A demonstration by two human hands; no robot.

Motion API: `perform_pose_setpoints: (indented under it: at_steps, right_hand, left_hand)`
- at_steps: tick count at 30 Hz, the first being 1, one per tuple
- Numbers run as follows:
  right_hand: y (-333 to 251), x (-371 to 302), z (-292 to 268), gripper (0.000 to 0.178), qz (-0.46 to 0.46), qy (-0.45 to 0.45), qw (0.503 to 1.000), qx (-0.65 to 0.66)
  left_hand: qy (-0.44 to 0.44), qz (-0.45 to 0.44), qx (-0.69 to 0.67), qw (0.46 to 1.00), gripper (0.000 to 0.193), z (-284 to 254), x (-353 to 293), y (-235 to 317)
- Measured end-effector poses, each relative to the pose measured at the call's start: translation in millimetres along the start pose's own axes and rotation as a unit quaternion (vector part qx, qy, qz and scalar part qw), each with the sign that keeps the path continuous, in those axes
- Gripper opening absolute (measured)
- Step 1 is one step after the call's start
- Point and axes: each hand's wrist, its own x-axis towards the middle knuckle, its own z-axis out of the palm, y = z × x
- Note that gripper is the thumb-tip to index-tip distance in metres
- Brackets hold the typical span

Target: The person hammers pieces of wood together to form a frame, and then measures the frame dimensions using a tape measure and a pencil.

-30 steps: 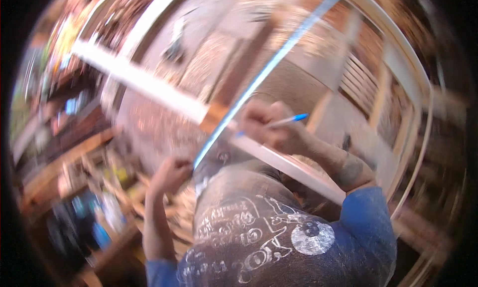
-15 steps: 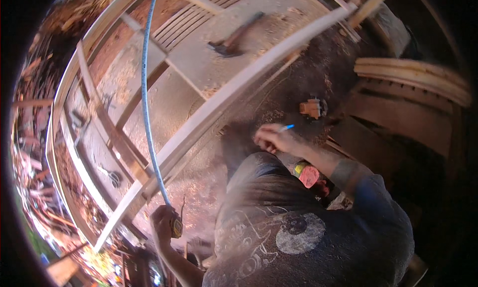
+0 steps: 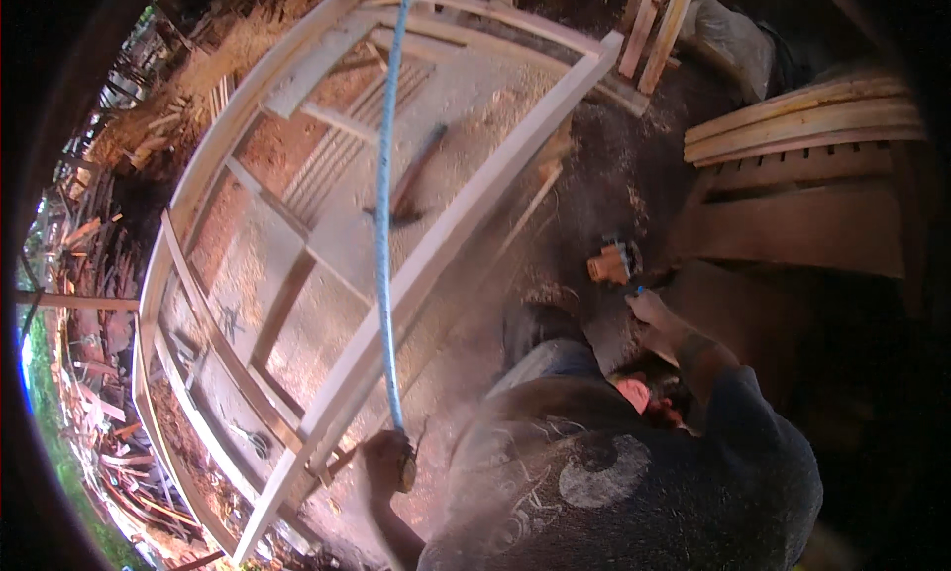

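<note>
My left hand (image 3: 379, 462) is closed around a tape measure (image 3: 406, 470) at the lower middle. Its long pale-blue blade (image 3: 383, 234) runs out of the case and up past the top edge, crossing over a large wooden frame (image 3: 466, 214). On the right, my right hand (image 3: 649, 308) is closed on a slim pen with a blue end (image 3: 634, 292), apart from the frame. Just beyond that hand lies an orange-brown tool (image 3: 608, 263), its exact kind unclear.
Inside the frame a hammer (image 3: 408, 187) and a pair of scissors (image 3: 255, 440) lie on the sawdust-strewn surface. Curved boards (image 3: 807, 120) are stacked at the right. Upright wooden pieces (image 3: 666, 36) stand at the top. Scrap wood covers the far left ground.
My right hand has moved right with the pen, toward the orange-brown tool. The view has shifted, so the frame, tape measure and my left hand appear farther right.
</note>
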Motion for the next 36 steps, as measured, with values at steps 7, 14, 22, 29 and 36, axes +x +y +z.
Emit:
perform_pose_setpoints:
  at_steps: [7,14,22,29,36]
  right_hand:
    - [-91,56,-214,0.03,-0.051,0.004,0.97,0.237]
    - [29,67,-284,0.033,-0.002,0.146,0.921,0.361]
    - [89,79,-364,0.039,0.129,0.222,0.893,0.369]
    - [103,189,-558,0.036,-0.057,0.23,0.873,0.427]
    - [80,343,-720,0.033,-0.083,0.217,0.888,0.398]
  left_hand:
    - [0.03,0.029,0.092,0.995,0.024,103,91,130]
    - [-0.078,0.101,0.084,0.988,0.024,207,186,255]
    - [-0.152,0.313,0.095,0.933,0.023,328,281,337]
    - [-0.221,0.284,0.112,0.926,0.024,422,362,425]
    - [-0.224,0.236,0.083,0.942,0.023,467,392,553]
